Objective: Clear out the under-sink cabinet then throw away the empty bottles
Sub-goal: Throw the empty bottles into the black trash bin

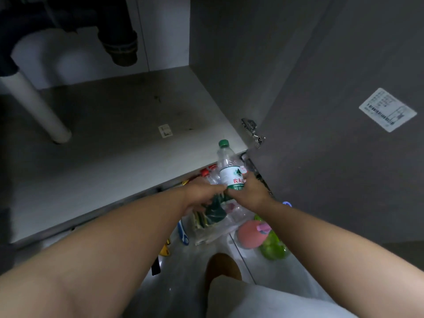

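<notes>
right hand (250, 193): fingers clamped round the lower part of a clear green-cap bottle (228, 167), which is upright, just in front of the cabinet floor (110, 138) edge and beside the open door (332, 134). left hand (203, 193): fingers curled, tips touching the bottle's base; can't tell what it grips. red-cap bottles (207, 171) just behind the left hand. clear plastic bag (215, 223) under both hands on the kitchen floor (188, 271), pink-lidded green bottle (263, 239) near it. white drain pipe (34, 106) at back left of the cabinet.

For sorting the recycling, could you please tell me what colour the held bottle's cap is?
The cap is green; head view.
</notes>
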{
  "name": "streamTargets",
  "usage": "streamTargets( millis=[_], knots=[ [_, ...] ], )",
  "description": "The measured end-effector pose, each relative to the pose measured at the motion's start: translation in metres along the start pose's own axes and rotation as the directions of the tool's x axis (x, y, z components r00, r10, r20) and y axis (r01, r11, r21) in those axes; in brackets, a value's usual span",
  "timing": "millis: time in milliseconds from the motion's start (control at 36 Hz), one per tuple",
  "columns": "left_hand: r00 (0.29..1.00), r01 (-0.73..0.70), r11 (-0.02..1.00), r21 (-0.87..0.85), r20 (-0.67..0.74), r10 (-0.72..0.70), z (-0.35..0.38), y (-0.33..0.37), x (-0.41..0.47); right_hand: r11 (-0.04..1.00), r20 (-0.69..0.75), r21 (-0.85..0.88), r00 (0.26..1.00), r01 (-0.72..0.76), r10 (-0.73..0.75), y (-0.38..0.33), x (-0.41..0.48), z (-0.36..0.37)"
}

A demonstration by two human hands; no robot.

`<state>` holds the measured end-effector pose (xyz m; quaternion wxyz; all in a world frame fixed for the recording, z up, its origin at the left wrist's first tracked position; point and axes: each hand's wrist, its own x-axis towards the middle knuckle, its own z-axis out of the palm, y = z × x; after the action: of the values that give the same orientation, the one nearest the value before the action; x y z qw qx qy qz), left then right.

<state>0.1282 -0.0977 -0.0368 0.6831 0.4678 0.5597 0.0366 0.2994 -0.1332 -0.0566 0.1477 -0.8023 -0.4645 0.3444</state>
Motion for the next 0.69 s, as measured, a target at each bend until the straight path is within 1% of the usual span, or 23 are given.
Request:
streamTargets(
  millis=[56, 83, 139, 167, 222, 250, 278, 333, 389, 417, 444, 472, 528, 583, 694],
  knots=[
    [0.999, -0.020, 0.994, -0.106, 0.027, 0.023, -0.003, 0.003, -0.002, 0.969, 0.091, 0.244, 0.994, 0.031, -0.055, -0.006, -0.009, 0.002],
    [0.999, -0.036, 0.987, -0.158, 0.034, 0.042, -0.005, 0.005, -0.003, 0.951, 0.136, 0.304, 0.986, 0.050, -0.095, -0.008, -0.013, 0.003],
    [0.997, -0.070, 0.972, -0.223, 0.008, 0.073, -0.011, 0.006, -0.006, 0.937, 0.236, 0.342, 0.958, 0.078, -0.166, -0.012, -0.021, 0.004],
    [0.996, -0.085, 0.970, -0.226, -0.025, 0.082, -0.015, 0.006, -0.007, 0.932, 0.295, 0.357, 0.938, 0.067, -0.180, -0.013, -0.023, 0.004],
    [0.992, -0.098, 0.979, -0.177, -0.099, 0.082, -0.024, 0.003, -0.007, 0.934, 0.385, 0.356, 0.907, 0.026, -0.172, -0.014, -0.022, 0.002],
    [0.989, -0.094, 0.985, -0.146, -0.131, 0.075, -0.030, 0.000, -0.007, 0.941, 0.394, 0.338, 0.904, 0.026, -0.167, -0.013, -0.019, 0.001],
    [0.986, -0.084, 0.988, -0.127, -0.152, 0.064, -0.035, -0.002, -0.007, 0.949, 0.371, 0.313, 0.915, 0.036, -0.157, -0.011, -0.014, 0.000],
    [0.986, -0.054, 0.992, -0.117, -0.165, 0.034, -0.047, -0.009, -0.008, 0.977, 0.236, 0.202, 0.965, 0.063, -0.111, -0.003, 0.000, -0.002],
    [0.987, -0.026, 0.994, -0.109, -0.162, 0.008, -0.057, -0.014, -0.009, 0.998, 0.092, -0.053, 0.995, 0.047, -0.042, 0.008, 0.016, -0.003],
    [0.986, -0.019, 0.994, -0.103, -0.167, 0.001, -0.062, -0.017, -0.009, 0.982, 0.068, -0.188, 0.998, 0.018, -0.005, 0.012, 0.021, -0.003],
    [0.983, -0.015, 0.995, -0.100, -0.181, -0.003, -0.065, -0.019, -0.008, 0.956, 0.078, -0.292, 0.996, -0.007, 0.031, 0.015, 0.024, -0.002],
    [0.980, -0.014, 0.995, -0.099, -0.199, -0.006, -0.068, -0.021, -0.008, 0.933, 0.105, -0.360, 0.992, -0.021, 0.063, 0.017, 0.026, 0.000],
    [0.975, -0.011, 0.994, -0.104, -0.224, -0.012, -0.072, -0.023, -0.006, 0.890, 0.138, -0.456, 0.986, -0.018, 0.091, 0.018, 0.026, 0.007],
    [0.976, -0.004, 0.995, -0.101, -0.219, -0.019, -0.075, -0.024, -0.003, 0.852, 0.128, -0.524, 0.988, -0.009, 0.089, 0.017, 0.028, 0.018],
    [0.980, -0.010, 0.997, -0.077, -0.197, -0.005, -0.078, -0.027, 0.000, 0.831, 0.087, -0.553, 0.987, -0.064, 0.134, 0.011, 0.028, 0.039]
  ],
)
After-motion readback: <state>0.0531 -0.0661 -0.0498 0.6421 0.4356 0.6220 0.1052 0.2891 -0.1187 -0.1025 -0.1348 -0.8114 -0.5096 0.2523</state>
